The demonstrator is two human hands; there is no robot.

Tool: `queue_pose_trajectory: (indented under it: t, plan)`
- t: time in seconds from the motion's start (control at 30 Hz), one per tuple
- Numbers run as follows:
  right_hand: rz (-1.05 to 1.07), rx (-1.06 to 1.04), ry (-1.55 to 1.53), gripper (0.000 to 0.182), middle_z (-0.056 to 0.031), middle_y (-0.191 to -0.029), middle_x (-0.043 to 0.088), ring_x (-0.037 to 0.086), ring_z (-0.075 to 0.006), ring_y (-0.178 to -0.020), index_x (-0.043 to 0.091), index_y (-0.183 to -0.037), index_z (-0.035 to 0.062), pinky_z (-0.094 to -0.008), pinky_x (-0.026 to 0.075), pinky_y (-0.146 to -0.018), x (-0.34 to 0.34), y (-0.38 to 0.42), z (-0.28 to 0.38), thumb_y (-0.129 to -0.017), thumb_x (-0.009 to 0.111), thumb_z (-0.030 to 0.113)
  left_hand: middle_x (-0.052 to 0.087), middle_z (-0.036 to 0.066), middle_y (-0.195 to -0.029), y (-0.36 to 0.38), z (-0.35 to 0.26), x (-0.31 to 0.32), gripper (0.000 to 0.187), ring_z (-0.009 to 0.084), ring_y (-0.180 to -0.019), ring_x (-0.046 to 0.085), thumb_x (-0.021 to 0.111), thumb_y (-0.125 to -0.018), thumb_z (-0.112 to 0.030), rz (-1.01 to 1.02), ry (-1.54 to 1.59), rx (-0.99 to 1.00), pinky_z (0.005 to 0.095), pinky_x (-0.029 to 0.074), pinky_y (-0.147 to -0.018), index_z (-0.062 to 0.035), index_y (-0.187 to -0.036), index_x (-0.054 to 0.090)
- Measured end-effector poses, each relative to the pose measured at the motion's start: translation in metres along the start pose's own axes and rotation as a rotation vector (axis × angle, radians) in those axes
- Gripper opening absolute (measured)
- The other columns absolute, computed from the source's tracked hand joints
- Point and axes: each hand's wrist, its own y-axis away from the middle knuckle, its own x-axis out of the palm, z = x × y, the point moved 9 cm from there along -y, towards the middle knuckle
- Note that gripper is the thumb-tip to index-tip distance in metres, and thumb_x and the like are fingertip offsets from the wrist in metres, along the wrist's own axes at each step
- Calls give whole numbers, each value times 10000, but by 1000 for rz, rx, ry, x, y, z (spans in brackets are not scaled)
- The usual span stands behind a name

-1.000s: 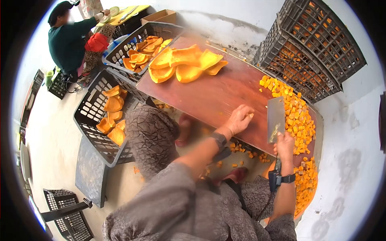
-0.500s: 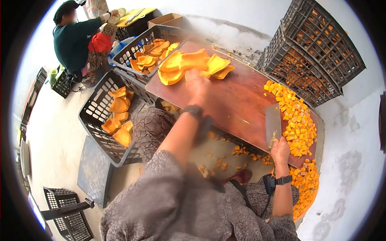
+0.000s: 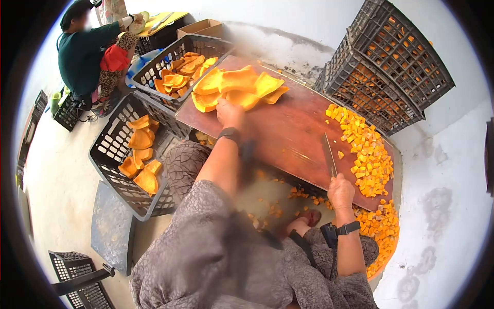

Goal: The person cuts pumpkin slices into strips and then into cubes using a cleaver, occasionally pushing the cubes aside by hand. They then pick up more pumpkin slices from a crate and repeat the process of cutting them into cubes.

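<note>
From where I stand, the person's left hand (image 3: 230,114) is at the near edge of the curved pumpkin slabs (image 3: 239,82), which lie heaped at the far left end of a red-brown board (image 3: 278,136). It looks to be touching the lowest slab, but the fingertips are partly lost against it, so I can't tell whether they pinch it or merely rest there. The right hand (image 3: 340,193) is wrapped firmly round the handle of a knife (image 3: 329,154), its blade turned nearly edge-on to me above the board, just beside a loose scatter of cut cubes (image 3: 368,159) at the right end

I'd judge this to be the fetching step between two rounds of dicing: slabs at one end, cubes at the other, and a bare stretch of board between. The next move seems to call for a sure hold on one slab, parting it from those it overlaps, and drawing it across to the blade. The knife would best be kept clear until the slab lies steady and the left fingers are tucked back
</note>
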Motion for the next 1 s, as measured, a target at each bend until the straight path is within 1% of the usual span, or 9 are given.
queue_pose_trajectory:
  t: [0.2,0.33,0.43,0.5,0.6,0.73,0.87,0.93,1.0]
  plan:
    - [17,26,-46,188,-259,-727,645,641,-450,-735,581,-869,6,-532,502,-677,1,-1,-5,-902,563,190,646,261,-1058,6,-2,-9,417,428,-1066,600,667,-716,-175,4,142,-117,448,470,-935,18,-1063,540]
    - [19,44,-83,205,-267,-760,652,645,-446,-785,584,-872,6,-539,496,-712,0,0,-5,-909,551,205,652,251,-1094,19,8,3,480,415,-1089,604,665,-694,-223,46,73,-177,441,471,-943,12,-1098,557]
    - [54,61,-87,224,-268,-771,651,641,-450,-791,587,-870,14,-540,491,-725,6,-2,-9,-914,537,227,655,257,-1115,53,3,20,550,399,-1102,611,668,-691,-255,217,4,-122,433,474,-945,18,-1157,561]
    - [34,69,-120,218,-275,-770,642,630,-464,-784,570,-852,8,-549,486,-707,5,-2,-13,-903,554,220,656,266,-1119,86,-13,26,558,392,-1117,609,663,-700,-247,421,-59,-59,424,473,-951,19,-1183,571]
    - [-18,74,-177,226,-281,-786,638,619,-477,-796,561,-843,0,-554,482,-701,5,-4,-22,-894,571,220,654,274,-1107,119,-11,64,513,400,-1100,612,652,-715,-241,501,-92,114,426,472,-951,23,-1150,588]
    - [-28,125,-206,241,-262,-833,658,633,-453,-827,590,-880,7,-537,491,-745,1,-4,-30,-911,541,241,653,284,-1089,170,-29,69,505,416,-1072,613,646,-722,-241,638,-14,266,445,468,-941,31,-1144,597]
    - [-46,171,-240,242,-268,-838,656,632,-456,-827,590,-880,3,-538,491,-750,0,-6,-39,-908,547,240,659,268,-1083,179,-36,76,481,406,-1064,617,644,-740,-275,723,-44,373,455,471,-929,0,-1135,621]
    - [-52,189,-248,247,-272,-838,654,632,-456,-830,590,-883,-3,-539,492,-750,3,-7,-45,-906,549,239,702,231,-992,175,-37,79,471,350,-989,674,649,-801,-316,722,-37,433,398,512,-868,16,-1134,648]
    - [-56,197,-262,247,-274,-833,653,633,-456,-828,589,-884,-6,-540,493,-749,3,-5,-46,-906,548,237,709,218,-955,161,-37,83,440,351,-954,681,645,-815,-328,688,-115,419,404,518,-852,-3,-1112,666]
